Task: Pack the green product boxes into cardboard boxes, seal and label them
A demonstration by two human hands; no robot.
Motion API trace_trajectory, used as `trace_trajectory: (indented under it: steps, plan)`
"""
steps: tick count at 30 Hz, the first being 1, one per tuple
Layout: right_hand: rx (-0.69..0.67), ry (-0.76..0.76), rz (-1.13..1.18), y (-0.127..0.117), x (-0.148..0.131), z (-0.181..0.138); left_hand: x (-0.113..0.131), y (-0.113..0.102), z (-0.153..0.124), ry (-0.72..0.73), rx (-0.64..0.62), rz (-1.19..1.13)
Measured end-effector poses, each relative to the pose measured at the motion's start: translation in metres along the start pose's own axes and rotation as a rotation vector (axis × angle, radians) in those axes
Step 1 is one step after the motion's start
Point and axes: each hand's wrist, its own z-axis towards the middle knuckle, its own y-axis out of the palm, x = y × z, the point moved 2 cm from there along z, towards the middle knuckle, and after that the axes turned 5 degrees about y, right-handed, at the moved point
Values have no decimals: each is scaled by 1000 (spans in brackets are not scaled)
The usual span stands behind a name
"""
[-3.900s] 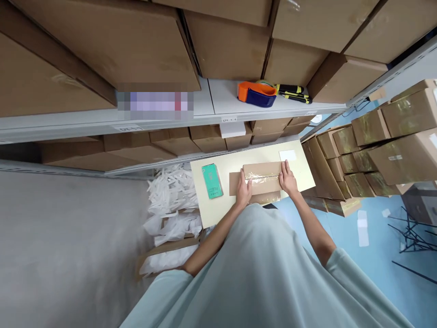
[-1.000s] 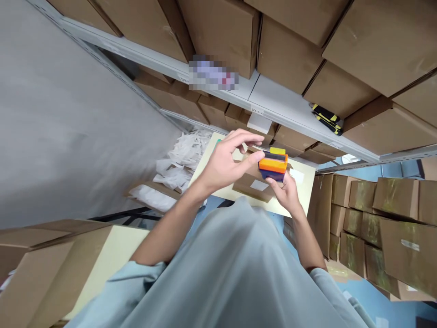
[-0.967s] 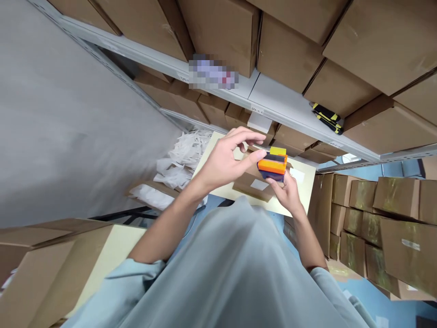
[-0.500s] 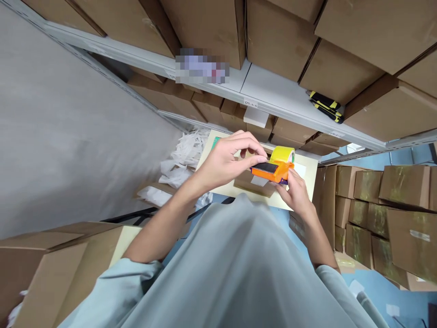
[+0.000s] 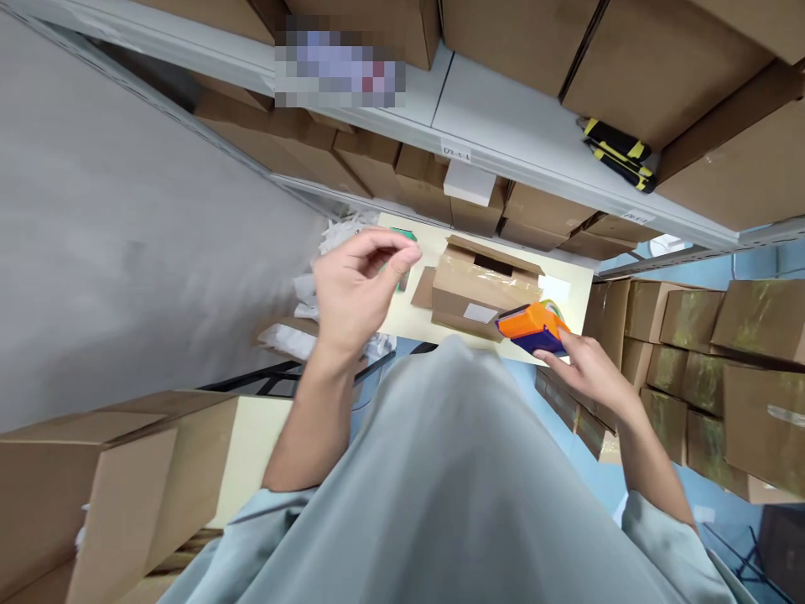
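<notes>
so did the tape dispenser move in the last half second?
Yes: the tape dispenser, in the right hand, went from over the cardboard box to its right corner.

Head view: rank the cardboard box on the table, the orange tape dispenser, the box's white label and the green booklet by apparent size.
1. cardboard box
2. tape dispenser, held in the right hand, nearer the camera
3. white label
Unranked: green booklet, mostly hidden behind the left hand.

Bare table [image 5: 412, 323] lies open at the cardboard box's [image 5: 478, 285] 7 o'clock. The shelf [image 5: 516, 134] overhangs at 12, and stacked cartons [image 5: 685, 319] wall off 3. The left hand [image 5: 352, 289] hangs over 9, and the tape dispenser [image 5: 532, 327] crowds 4.
</notes>
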Motion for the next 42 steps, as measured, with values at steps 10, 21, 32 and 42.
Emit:
trace_trajectory:
  steps: [10,21,32,42]
  plan:
    - [-553,179,207,-87,38,107,-103,45,5,-599,136,-328]
    - [-722,335,188,-87,42,205,-151,41,10,-781,216,-409]
    - [-948,411,262,-47,59,226,-184,34,-4,-863,281,-326]
    - [-1011,415,332,-23,53,219,-208,36,-5,-952,322,-326]
